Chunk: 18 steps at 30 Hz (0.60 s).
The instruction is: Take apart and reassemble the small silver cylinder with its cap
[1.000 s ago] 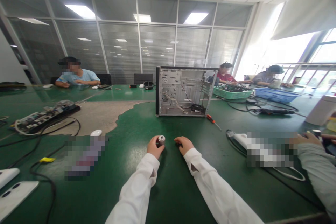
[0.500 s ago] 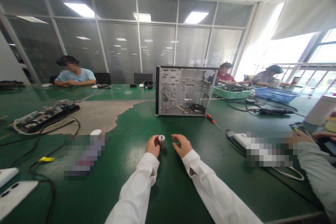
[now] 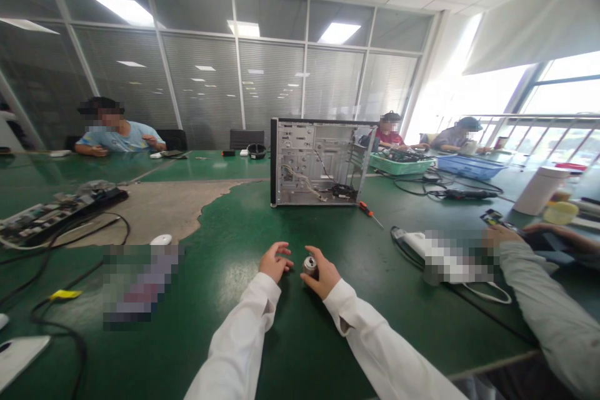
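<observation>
A silvery drink can with a dark opening in its top stands upright between thumb and fingers of my right hand. To the left of it, a short gap away, my left hand is open, its fingers curved and apart with nothing between them. Both hands are low over the green table. Beyond them stands an opened computer case, its metal inside and loose wires showing. An orange-handled screwdriver lies beside the case's lower right corner.
Left are a circuit-board assembly, black cables and a white mouse. A power strip lies right, near a co-worker's grey sleeve. Green and blue baskets stand farther back, with several people seated around.
The can has passed from my left hand to my right hand. My left hand has let go of it. The camera view has shifted slightly rightward.
</observation>
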Available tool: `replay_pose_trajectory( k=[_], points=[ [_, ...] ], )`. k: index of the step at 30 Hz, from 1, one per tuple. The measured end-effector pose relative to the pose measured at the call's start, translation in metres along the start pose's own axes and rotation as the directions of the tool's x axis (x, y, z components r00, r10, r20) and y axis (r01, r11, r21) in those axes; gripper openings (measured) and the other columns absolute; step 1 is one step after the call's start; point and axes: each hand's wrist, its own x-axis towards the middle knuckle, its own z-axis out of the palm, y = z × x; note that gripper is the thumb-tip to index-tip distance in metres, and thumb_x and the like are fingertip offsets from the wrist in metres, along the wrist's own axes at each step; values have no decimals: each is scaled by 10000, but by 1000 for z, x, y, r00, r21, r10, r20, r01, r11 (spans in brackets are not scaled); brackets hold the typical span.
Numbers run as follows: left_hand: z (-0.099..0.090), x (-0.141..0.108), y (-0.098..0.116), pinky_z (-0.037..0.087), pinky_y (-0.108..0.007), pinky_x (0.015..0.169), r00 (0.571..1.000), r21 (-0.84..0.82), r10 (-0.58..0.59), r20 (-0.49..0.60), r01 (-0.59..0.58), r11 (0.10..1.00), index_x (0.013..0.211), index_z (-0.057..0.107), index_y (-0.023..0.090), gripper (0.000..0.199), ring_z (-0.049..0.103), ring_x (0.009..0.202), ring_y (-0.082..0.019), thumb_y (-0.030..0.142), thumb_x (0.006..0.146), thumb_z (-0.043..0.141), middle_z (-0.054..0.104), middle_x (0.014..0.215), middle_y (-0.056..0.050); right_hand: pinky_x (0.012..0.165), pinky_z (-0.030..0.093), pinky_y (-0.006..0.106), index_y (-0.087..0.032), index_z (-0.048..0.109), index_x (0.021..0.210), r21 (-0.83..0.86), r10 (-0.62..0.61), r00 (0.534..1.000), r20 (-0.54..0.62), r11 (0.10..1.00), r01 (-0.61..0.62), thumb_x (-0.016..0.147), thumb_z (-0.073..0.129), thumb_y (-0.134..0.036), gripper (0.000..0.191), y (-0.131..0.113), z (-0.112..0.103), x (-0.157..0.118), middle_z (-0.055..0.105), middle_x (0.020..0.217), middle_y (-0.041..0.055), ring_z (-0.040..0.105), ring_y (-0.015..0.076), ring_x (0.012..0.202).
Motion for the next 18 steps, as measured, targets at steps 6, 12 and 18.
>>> replay_pose_trajectory(
  k=[6, 12, 18],
  points=[
    [0, 2, 3, 428, -142, 409, 1000, 13, -10, -11, 10, 1000, 934, 477, 138, 419, 569, 505, -63, -42, 567, 382, 566, 821, -36, 712, 407, 312, -201, 471, 921, -171, 112, 973, -203, 974, -148, 630, 522, -336, 325, 47, -47, -55, 534, 788, 31, 507, 179, 766],
    [1, 2, 6, 426, -154, 408, 1000, 24, 9, -1, -9, 1000, 917, 484, 133, 398, 561, 499, -65, -32, 567, 390, 558, 807, -36, 722, 402, 348, -182, 493, 889, -332, 175, 786, -593, 836, -437, 610, 486, -469, 401, 123, -120, -124, 518, 841, 68, 492, 217, 793],
    [1, 1, 8, 425, -151, 415, 1000, 40, 5, -6, -5, 999, 911, 492, 138, 395, 558, 491, -60, -25, 563, 402, 566, 776, -20, 703, 416, 399, -137, 459, 992, -287, 161, 572, -805, 737, -612, 583, 515, -450, 518, 148, -163, -146, 488, 816, 88, 453, 271, 857]
  ],
)
